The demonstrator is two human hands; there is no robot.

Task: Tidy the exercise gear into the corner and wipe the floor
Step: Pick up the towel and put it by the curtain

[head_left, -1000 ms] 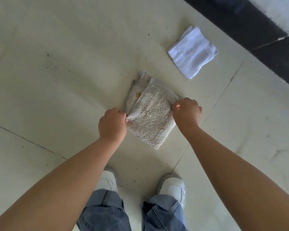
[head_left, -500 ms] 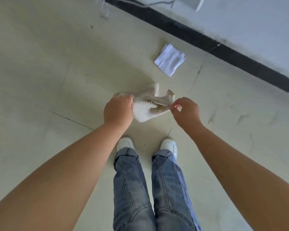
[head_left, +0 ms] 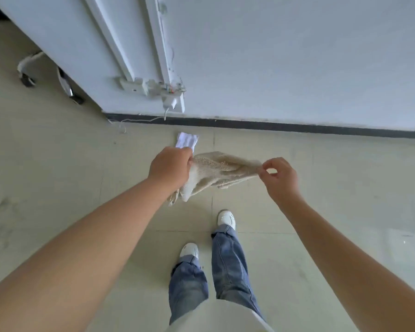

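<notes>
Now my left hand [head_left: 170, 167] bunches the nubbly beige towel [head_left: 216, 171] in a fist while my right hand [head_left: 279, 176] pinches its far corner.

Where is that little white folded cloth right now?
In the head view, the white cloth lies on the floor near the black baseboard, just beyond the left hand, which partly hides it.

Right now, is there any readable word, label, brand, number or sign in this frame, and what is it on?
None can be read.
White shoes: no legible brand mark.
Wall fixture: small coloured specks, too small to read.
Beige towel and white cloth: plain, with no print showing.
</notes>
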